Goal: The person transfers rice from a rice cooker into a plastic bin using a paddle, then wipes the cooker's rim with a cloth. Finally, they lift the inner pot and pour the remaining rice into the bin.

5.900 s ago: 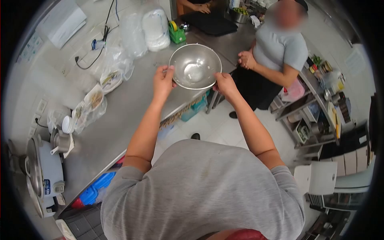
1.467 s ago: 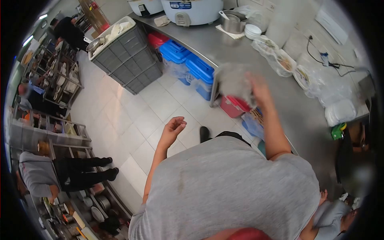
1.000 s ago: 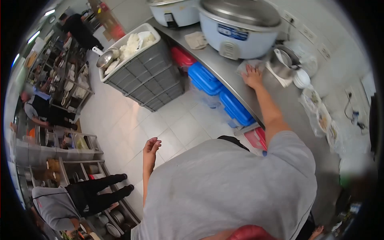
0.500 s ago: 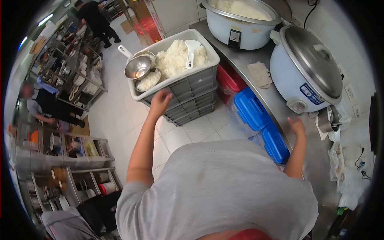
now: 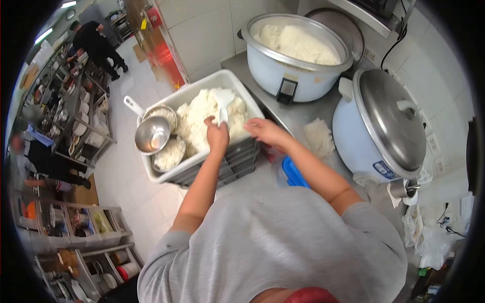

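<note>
Cooked rice [image 5: 194,118] is heaped in a white-rimmed bin [image 5: 237,80]. On the heap lies a white rice paddle [image 5: 224,98], its handle toward me. My left hand [image 5: 218,137] has its fingers closed at the handle's lower end, partly hiding it. My right hand [image 5: 265,132] is open, fingers stretched toward the bin's right rim, and appears to hold nothing. At the bin's left side, a steel bowl [image 5: 152,135] with a white handle rests over two rice-filled bowls, one behind [image 5: 164,115] and one in front [image 5: 171,154].
On the steel counter to the right stand an uncovered rice cooker [image 5: 268,70] full of rice and a lidded one [image 5: 389,126]. A cloth [image 5: 318,137] lies between them. A blue lid [image 5: 294,171] shows below the counter. Two other people are at the left.
Both hands have moved forward to the bin, the left to the paddle's handle and the right across from the counter side. The view has shifted, bringing the bin closer.
</note>
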Demonstrator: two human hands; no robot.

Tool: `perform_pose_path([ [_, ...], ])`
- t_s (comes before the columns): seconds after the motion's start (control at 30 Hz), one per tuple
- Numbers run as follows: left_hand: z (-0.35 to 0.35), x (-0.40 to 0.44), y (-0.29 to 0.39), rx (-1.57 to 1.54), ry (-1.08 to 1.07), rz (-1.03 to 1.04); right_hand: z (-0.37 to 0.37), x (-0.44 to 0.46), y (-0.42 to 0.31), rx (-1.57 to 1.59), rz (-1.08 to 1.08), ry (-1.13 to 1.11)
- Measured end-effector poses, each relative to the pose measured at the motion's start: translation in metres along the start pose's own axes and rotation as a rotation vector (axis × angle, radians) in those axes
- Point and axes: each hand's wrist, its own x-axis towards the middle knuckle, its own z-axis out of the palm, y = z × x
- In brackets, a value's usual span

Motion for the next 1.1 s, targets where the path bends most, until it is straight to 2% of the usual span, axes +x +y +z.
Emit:
perform_pose_path([
  [0.07,-0.022,-0.028,0.029,0.189,-0.004,0.103,0.028,0.040,-0.012,0.177,0.165,-0.071],
  [0.13,-0.030,-0.043,0.037,0.188,-0.067,0.144,0.051,0.066,-0.021,0.196,0.202,-0.218],
  [0.17,-0.028,-0.047,0.028,0.239,-0.057,0.235,0.060,0.079,-0.017,0.122,0.192,-0.223],
  [0.2,-0.030,-0.049,0.027,0.225,-0.104,0.201,0.068,0.089,-0.012,0.053,0.188,-0.228],
  [0.27,-0.036,-0.043,0.024,0.219,-0.126,0.310,0.068,0.100,-0.011,-0.009,0.126,-0.266],
  [0.33,-0.042,-0.026,0.020,0.118,-0.175,0.394,0.068,0.101,-0.027,0.078,0.057,-0.063],
  [0.4,-0.046,0.003,0.030,0.153,-0.174,0.537,0.060,0.113,-0.041,-0.020,0.043,-0.089],
  [0.47,-0.051,0.023,0.050,0.148,-0.208,0.640,0.051,0.095,-0.091,0.126,0.078,-0.169],
  [0.53,-0.047,0.048,0.059,0.165,-0.291,0.713,0.040,0.111,-0.096,0.177,0.000,-0.040],
  [0.57,-0.046,0.058,0.067,0.121,-0.324,0.824,0.031,0.123,-0.089,0.240,-0.066,0.028],
  [0.63,-0.038,0.079,0.092,0.023,-0.396,1.030,-0.011,0.118,-0.114,0.159,-0.090,0.096],
  [0.67,-0.034,0.088,0.099,-0.045,-0.451,1.055,-0.035,0.106,-0.130,0.013,-0.142,0.125],
  [0.7,-0.028,0.099,0.105,-0.113,-0.504,1.073,-0.057,0.100,-0.142,0.176,-0.082,0.183],
  [0.77,-0.010,0.126,0.113,-0.220,-0.427,1.051,-0.119,0.086,-0.149,0.039,-0.076,0.338],
  [0.8,-0.001,0.142,0.116,-0.224,-0.400,1.010,-0.160,0.086,-0.141,-0.211,-0.045,0.471],
  [0.83,0.007,0.159,0.120,-0.227,-0.365,0.971,-0.182,0.075,-0.146,-0.619,-0.109,0.718],
  [0.87,0.017,0.178,0.123,-0.228,-0.343,0.891,-0.218,0.069,-0.138,-0.857,-0.109,0.815],
  [0.93,0.043,0.218,0.132,-0.257,-0.319,0.727,-0.264,0.065,-0.140,-1.020,0.051,0.890],
  [1.0,0.079,0.264,0.145,-0.292,-0.296,0.632,-0.285,0.063,-0.161,-0.856,0.367,0.849],
  [1.07,0.114,0.306,0.158,-0.301,-0.261,0.609,-0.302,0.083,-0.152,-0.968,0.549,0.753],
  [1.1,0.127,0.318,0.165,-0.350,-0.298,0.521,-0.311,0.096,-0.144,-1.019,0.639,0.703],
])
